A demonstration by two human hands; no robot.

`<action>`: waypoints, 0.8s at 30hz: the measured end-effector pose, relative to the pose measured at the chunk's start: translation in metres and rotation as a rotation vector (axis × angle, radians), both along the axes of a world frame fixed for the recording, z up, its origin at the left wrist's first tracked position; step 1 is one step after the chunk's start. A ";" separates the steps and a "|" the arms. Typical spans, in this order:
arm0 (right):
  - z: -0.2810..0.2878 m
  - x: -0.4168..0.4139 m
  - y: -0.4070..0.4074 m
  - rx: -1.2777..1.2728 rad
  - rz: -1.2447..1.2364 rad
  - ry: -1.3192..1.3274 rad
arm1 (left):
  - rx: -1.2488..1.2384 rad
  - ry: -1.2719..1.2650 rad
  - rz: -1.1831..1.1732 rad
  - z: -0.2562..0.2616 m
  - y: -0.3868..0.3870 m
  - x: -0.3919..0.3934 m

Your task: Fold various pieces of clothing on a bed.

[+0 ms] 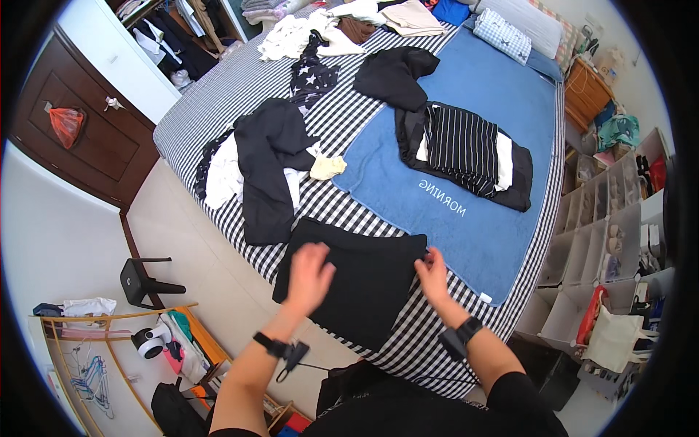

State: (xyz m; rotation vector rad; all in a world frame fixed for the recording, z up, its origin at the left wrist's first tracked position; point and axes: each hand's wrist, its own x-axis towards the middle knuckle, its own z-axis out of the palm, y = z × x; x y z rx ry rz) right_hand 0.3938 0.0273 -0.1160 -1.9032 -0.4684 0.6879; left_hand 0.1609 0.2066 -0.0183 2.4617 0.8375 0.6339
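A black garment (355, 278), spread fairly flat, lies at the near edge of the bed with its lower part towards me. Over its left side is my left hand (311, 276), slightly blurred, fingers apart and nothing seen in them. My right hand (433, 276) is at the garment's right edge near the upper corner; whether its fingertips pinch the cloth is unclear. Just beyond lies a crumpled black garment (267, 169) on top of white clothing (224, 175). A small pale yellow cloth (327, 166) sits beside that pile.
On a blue mat (382, 180) rest folded striped clothing (461, 147) and a bunched black garment (396, 76). A star-print garment (311, 79) and white clothes (297, 38) lie farther back on the checked bedsheet (349, 202). Storage boxes (587, 240) line the right; a black stool (144, 284) stands left.
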 end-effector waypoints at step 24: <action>0.260 0.074 -0.072 0.429 0.478 -0.627 | -0.450 -0.127 -0.196 0.183 0.052 0.047</action>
